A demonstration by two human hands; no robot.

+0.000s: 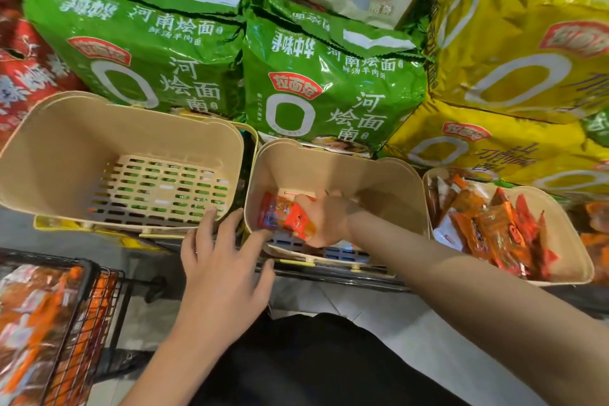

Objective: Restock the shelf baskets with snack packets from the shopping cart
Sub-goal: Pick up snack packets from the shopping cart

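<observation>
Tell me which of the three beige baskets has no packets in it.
The left basket: only its slotted floor shows. The middle basket has the right hand holding packets inside; the right basket is full.

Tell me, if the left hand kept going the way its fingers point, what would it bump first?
Probably the near rim of the empty left basket. The left hand points up toward it, one fingertip already at its edge, though depth is hard to judge.

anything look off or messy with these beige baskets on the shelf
Nothing is spilled or broken. The left beige plastic basket holds no packets, only its slotted floor showing, while the right beige basket is heaped with orange snack packets. The right hand is only now putting a red-orange packet in the middle basket.
</observation>
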